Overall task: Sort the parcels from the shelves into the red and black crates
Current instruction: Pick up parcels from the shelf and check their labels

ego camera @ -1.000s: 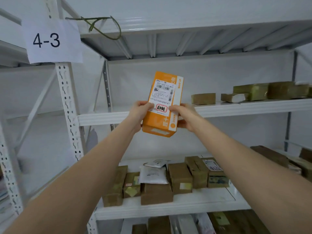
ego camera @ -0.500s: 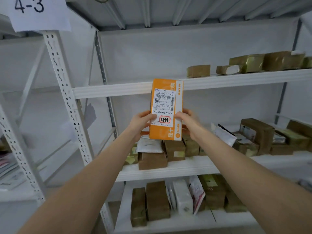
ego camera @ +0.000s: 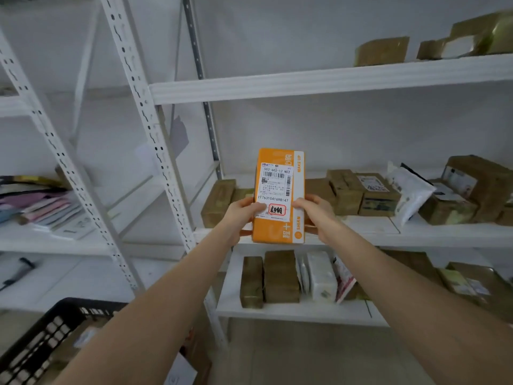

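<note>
White steel shelving (ego camera: 305, 84), three boards in my view.
- Upper board: brown taped parcels (ego camera: 381, 51) towards its right end.
- Middle board (ego camera: 416, 234): a row of brown boxes (ego camera: 347, 190) along the back and a white soft bag (ego camera: 410, 193) leaning among them near the right end.
- Lower board (ego camera: 291, 315): brown packs (ego camera: 280, 276) standing on end at the left end, with a white pack (ego camera: 322, 276) just beside them.
- Left bay: flat envelopes (ego camera: 47, 207) stacked at the left edge of its board.

Black crate (ego camera: 63, 307), bottom left corner of my view. A brownish load lies inside, too blurred for me to itemise.

Orange parcel (ego camera: 273, 229), upright and off the boards, held in front of the middle board's front edge, printed face towards me.

Left hand (ego camera: 240, 218) grips the parcel's left edge, thumb (ego camera: 258, 208) laid on the front and fingers curled behind. Right hand (ego camera: 316, 215) grips the right edge the same way, thumb on the front.

White shipping label (ego camera: 274, 187) on the parcel's upper face, with a red-ringed stamp at its foot.
</note>
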{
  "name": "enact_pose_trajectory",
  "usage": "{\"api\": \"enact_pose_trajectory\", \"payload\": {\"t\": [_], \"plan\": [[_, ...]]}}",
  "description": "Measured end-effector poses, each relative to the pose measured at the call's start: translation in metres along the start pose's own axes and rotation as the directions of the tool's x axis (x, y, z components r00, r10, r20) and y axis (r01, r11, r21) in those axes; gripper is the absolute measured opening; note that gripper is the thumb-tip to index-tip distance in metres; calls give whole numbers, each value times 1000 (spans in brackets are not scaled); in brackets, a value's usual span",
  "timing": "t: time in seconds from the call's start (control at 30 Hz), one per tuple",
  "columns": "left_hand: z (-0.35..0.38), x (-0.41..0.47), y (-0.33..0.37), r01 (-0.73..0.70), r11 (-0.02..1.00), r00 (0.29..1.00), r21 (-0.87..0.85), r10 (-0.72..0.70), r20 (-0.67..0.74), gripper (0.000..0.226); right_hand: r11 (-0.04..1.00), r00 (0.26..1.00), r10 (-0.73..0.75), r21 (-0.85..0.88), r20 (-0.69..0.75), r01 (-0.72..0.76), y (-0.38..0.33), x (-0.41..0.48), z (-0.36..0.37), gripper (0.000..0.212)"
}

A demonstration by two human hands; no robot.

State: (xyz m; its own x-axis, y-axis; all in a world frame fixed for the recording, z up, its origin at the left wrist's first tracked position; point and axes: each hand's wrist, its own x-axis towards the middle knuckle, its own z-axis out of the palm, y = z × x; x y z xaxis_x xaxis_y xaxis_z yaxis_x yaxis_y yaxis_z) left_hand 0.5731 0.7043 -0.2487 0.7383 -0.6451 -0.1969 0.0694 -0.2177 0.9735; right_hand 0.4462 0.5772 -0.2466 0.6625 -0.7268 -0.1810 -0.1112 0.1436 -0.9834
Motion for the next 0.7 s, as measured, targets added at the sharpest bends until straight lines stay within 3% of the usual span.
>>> {"api": "enact_pose_trajectory", "payload": {"t": [0.27,0.43,0.7], "plan": [[-60,-15,-87,162,984,975,-72,-171,-144,55,986,977,161,-70,140,-153,73,6,65,28],[-100,-36,-143,256,957,934,-137,-281,-221,30,957,936,267,-175,231,-231,121,2,116,23],[-175,-68,-222,396,884,843,-247,-457,-285,48,894,857,412,-319,311,-314,189,-9,212,22]]}}
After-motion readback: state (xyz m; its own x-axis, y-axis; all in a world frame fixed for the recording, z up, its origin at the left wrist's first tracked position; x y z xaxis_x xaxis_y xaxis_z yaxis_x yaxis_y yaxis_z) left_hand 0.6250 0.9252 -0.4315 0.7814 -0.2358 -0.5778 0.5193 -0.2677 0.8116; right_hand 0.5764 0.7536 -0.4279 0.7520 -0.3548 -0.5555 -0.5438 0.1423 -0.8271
